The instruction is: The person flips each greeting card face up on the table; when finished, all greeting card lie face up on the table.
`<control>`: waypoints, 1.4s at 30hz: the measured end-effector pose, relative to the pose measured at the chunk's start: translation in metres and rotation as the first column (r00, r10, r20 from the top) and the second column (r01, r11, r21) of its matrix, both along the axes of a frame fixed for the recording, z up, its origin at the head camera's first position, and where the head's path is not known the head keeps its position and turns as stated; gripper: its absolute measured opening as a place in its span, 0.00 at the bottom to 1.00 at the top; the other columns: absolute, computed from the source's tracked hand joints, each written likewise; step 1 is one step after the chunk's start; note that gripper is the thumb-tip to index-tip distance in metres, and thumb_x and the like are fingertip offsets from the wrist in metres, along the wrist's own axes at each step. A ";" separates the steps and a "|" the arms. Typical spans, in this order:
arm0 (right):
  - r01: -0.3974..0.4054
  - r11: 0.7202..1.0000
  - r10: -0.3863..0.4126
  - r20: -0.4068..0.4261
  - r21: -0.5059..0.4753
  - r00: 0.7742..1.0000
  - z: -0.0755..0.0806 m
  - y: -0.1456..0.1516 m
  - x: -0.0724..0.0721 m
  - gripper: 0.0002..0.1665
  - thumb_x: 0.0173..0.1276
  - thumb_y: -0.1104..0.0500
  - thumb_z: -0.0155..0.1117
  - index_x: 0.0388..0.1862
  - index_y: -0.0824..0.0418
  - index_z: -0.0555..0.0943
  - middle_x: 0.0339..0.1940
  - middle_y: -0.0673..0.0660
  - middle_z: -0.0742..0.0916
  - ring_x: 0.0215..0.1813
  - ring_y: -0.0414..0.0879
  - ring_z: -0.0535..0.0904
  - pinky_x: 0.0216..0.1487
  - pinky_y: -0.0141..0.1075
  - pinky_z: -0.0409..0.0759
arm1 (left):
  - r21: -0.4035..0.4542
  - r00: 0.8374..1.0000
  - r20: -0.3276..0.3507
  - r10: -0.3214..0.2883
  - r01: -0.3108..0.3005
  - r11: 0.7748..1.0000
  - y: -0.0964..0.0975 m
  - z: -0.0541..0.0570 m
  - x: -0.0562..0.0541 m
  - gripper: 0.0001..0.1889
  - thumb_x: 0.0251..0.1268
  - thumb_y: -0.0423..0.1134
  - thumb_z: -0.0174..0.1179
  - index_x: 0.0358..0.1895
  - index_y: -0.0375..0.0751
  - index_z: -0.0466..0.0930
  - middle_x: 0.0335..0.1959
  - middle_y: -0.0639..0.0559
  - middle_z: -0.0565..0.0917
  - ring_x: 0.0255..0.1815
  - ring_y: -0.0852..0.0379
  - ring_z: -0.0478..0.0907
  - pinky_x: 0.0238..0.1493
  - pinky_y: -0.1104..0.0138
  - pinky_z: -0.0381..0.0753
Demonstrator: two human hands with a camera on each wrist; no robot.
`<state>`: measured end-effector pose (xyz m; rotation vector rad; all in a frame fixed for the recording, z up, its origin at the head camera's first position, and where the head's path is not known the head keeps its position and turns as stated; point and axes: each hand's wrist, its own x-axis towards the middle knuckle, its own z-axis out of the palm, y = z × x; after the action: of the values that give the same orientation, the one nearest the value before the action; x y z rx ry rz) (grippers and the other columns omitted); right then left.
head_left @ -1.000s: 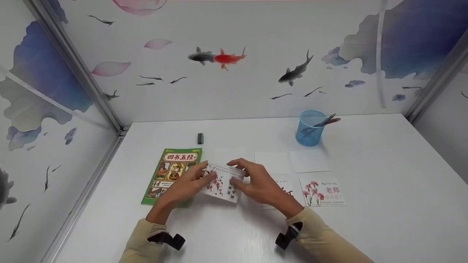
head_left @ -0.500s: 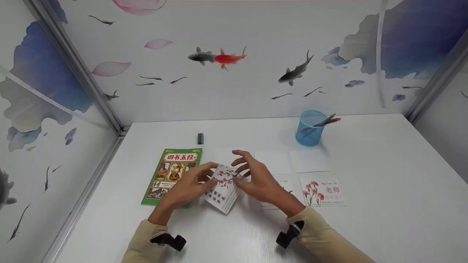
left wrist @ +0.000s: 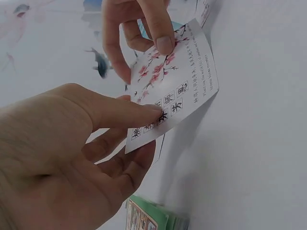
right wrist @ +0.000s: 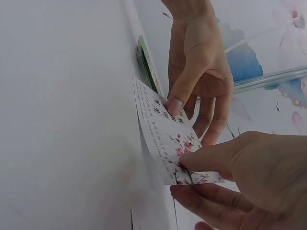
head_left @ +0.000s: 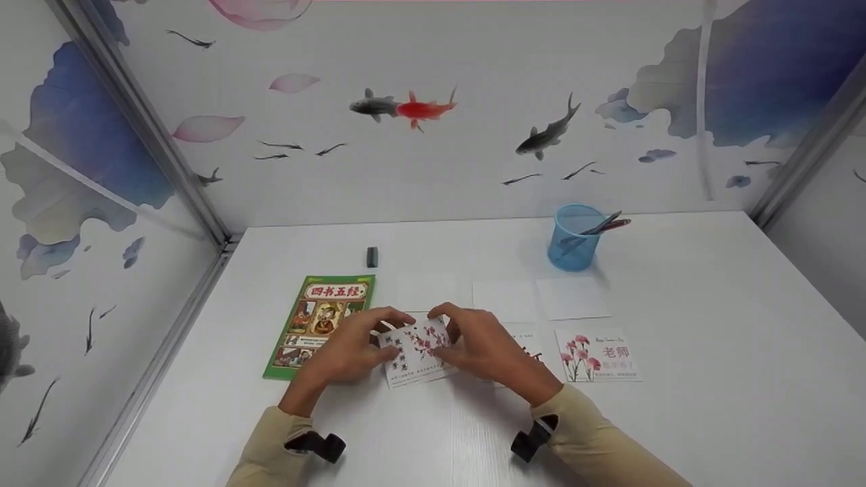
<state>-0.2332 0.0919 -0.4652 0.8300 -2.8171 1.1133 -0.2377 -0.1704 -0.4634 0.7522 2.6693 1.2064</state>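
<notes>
A white greeting card (head_left: 414, 368) printed with pink blossoms and black characters is held between both hands above the table, its lettering facing the head camera. My left hand (head_left: 352, 345) pinches its left end, thumb on the printed face and fingers behind. At the other end my right hand (head_left: 484, 345) grips it the same way, thumb over the blossoms. The left wrist view shows the card (left wrist: 192, 72) slightly bowed between the two thumbs. Under my right forearm lies a partly hidden card (head_left: 524, 333), and right of it a card with pink carnations (head_left: 580, 355).
A green-edged comic book (head_left: 325, 297) lies left of the hands, partly covered by the left one. Behind it sits a small dark block (head_left: 372, 257). Blank white cards (head_left: 574, 298) lie in a row farther back. A blue mesh cup (head_left: 574, 243) with pens stands at the back right.
The card has been turned between the hands, from blossoms on the left to blossoms on the right and text upright. The right fingers lifted off partway and grip again.
</notes>
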 end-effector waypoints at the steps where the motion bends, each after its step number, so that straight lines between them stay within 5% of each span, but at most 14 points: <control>1: 0.008 1.000 -0.008 -0.002 0.017 1.000 -0.001 0.000 0.000 0.30 0.67 0.59 0.81 0.67 0.55 0.82 0.42 0.53 0.90 0.44 0.46 0.86 0.55 0.46 0.81 | -0.018 1.000 -0.025 0.001 -0.001 1.000 0.002 -0.001 0.000 0.24 0.68 0.26 0.70 0.65 0.47 0.85 0.62 0.49 0.88 0.61 0.48 0.84 0.62 0.50 0.86; 4: 0.034 0.996 -0.032 -0.020 0.088 0.999 -0.002 0.000 0.000 0.32 0.64 0.53 0.84 0.65 0.56 0.84 0.54 0.55 0.89 0.58 0.53 0.85 0.66 0.57 0.74 | -0.062 0.996 -0.089 0.005 -0.011 0.998 0.005 -0.003 0.000 0.23 0.67 0.25 0.70 0.63 0.46 0.87 0.58 0.48 0.89 0.58 0.50 0.84 0.58 0.51 0.87; 8: 0.025 0.981 -0.024 -0.008 0.191 1.000 -0.004 0.000 0.001 0.39 0.58 0.45 0.87 0.66 0.56 0.83 0.61 0.58 0.87 0.67 0.59 0.80 0.69 0.61 0.70 | -0.079 0.993 -0.121 0.008 -0.017 0.997 0.006 -0.006 0.000 0.23 0.65 0.23 0.70 0.62 0.43 0.88 0.57 0.46 0.89 0.58 0.48 0.86 0.57 0.50 0.87; 19: 0.000 0.973 -0.016 0.068 0.231 0.998 -0.008 0.002 0.002 0.39 0.60 0.42 0.86 0.66 0.57 0.84 0.61 0.57 0.83 0.68 0.59 0.75 0.67 0.61 0.68 | -0.107 0.989 -0.146 0.029 -0.045 0.993 0.017 -0.007 0.004 0.20 0.64 0.22 0.71 0.58 0.40 0.88 0.55 0.46 0.90 0.61 0.46 0.86 0.66 0.48 0.84; 29: -0.040 0.985 0.031 0.053 0.170 0.998 -0.007 0.011 -0.003 0.39 0.67 0.39 0.80 0.70 0.56 0.82 0.64 0.59 0.83 0.69 0.58 0.74 0.66 0.60 0.69 | -0.151 0.983 -0.183 -0.021 -0.007 0.989 0.029 -0.001 0.002 0.20 0.66 0.21 0.68 0.59 0.41 0.88 0.58 0.44 0.88 0.66 0.42 0.84 0.70 0.46 0.82; 36: 0.022 0.996 -0.018 -0.049 0.091 0.999 -0.005 0.061 -0.014 0.30 0.74 0.48 0.76 0.70 0.58 0.82 0.67 0.61 0.83 0.73 0.61 0.74 0.70 0.67 0.69 | -0.143 0.992 -0.121 -0.021 0.004 0.990 0.061 0.005 -0.005 0.16 0.76 0.32 0.66 0.63 0.42 0.86 0.64 0.46 0.86 0.73 0.43 0.79 0.77 0.47 0.76; 42: 0.093 0.993 -0.090 -0.039 0.073 0.995 -0.011 0.132 -0.023 0.29 0.74 0.53 0.76 0.71 0.58 0.81 0.73 0.62 0.81 0.78 0.64 0.70 0.75 0.70 0.63 | -0.208 0.992 -0.120 -0.042 0.016 0.978 0.109 0.004 -0.017 0.16 0.80 0.38 0.64 0.65 0.47 0.86 0.67 0.49 0.85 0.76 0.47 0.76 0.79 0.51 0.75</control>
<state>-0.2567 0.2237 -0.4765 0.7094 -2.8506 0.9773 -0.2545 -0.0618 -0.4592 0.8547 2.8146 0.8835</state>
